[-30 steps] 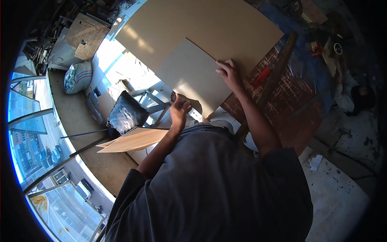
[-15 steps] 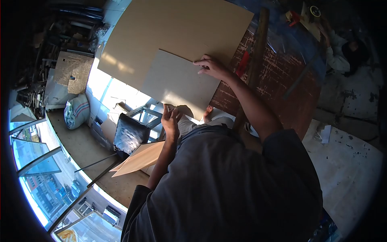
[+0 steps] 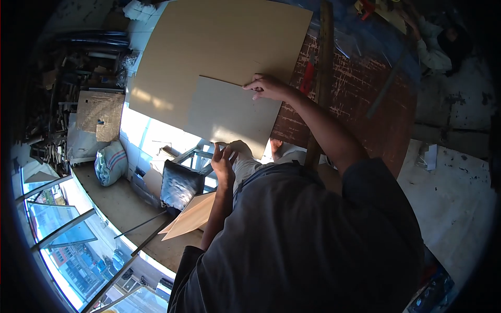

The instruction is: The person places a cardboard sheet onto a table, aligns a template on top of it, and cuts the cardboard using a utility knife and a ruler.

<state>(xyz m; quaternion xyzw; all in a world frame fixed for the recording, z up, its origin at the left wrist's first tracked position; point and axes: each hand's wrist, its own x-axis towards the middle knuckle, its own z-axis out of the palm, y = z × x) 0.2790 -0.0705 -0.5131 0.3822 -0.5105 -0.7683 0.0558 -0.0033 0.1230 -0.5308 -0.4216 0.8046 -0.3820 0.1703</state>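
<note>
A smaller grey sheet [image 3: 229, 107] lies over a large tan board [image 3: 224, 39]. My right hand [image 3: 269, 87] rests at the grey sheet's far edge, index finger stretched along it and thumb apart on the surface. My left hand [image 3: 223, 163] is at the near edge, palm towards me, with its fingers raised and apart; the fingertips meet or nearly meet the edge. Whether either hand pinches the sheet is hard to see. My bare foot [image 3: 275, 147] shows just past the sheet's near right corner.
A wooden beam [image 3: 324, 68] and a red-handled tool [image 3: 309, 75] lie on the worn brown surface [image 3: 360, 104] to the right. Left are a black cushioned stool [image 3: 181, 183], wood-grain panels [image 3: 190, 216] and a stuffed sack [image 3: 110, 163]. Another person [image 3: 436, 55] sits at upper right.
My view has turned slightly, shifting the surroundings. Both hands stay by the same edges of the grey sheet; the right hand's fingers lie a little flatter.
</note>
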